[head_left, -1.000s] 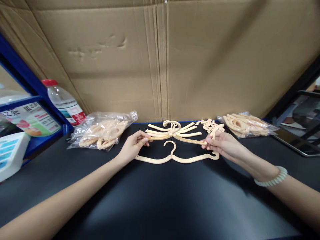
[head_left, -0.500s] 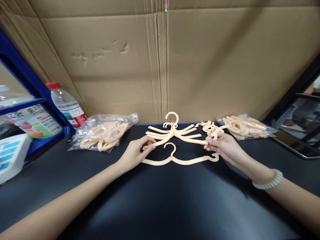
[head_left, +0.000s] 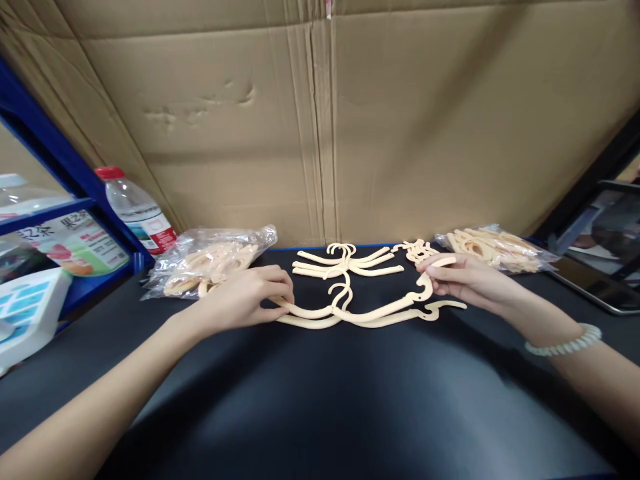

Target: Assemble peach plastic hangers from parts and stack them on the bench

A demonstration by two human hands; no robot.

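Note:
My left hand (head_left: 250, 300) pinches the left end of a cream plastic hanger (head_left: 380, 307), and my right hand (head_left: 463, 280) holds its right end near a small curved end piece. This hanger lies just over a second cream hanger (head_left: 400, 316) flat on the black table (head_left: 320, 400). Behind them rests a small pile of hangers (head_left: 345, 261) with their hooks together. A cluster of small cream parts (head_left: 417, 250) sits beside my right fingers.
A clear bag of cream parts (head_left: 210, 263) lies at the back left, another bag (head_left: 495, 248) at the back right. A water bottle (head_left: 137, 212) and blue shelf (head_left: 65, 200) stand left. A cardboard wall (head_left: 320, 120) closes the back. A metal tray (head_left: 595, 287) is at right.
Both hands carried one hanger from the rear pile forward and down onto the hanger lying nearer me. My right hand shifted outward along its right end.

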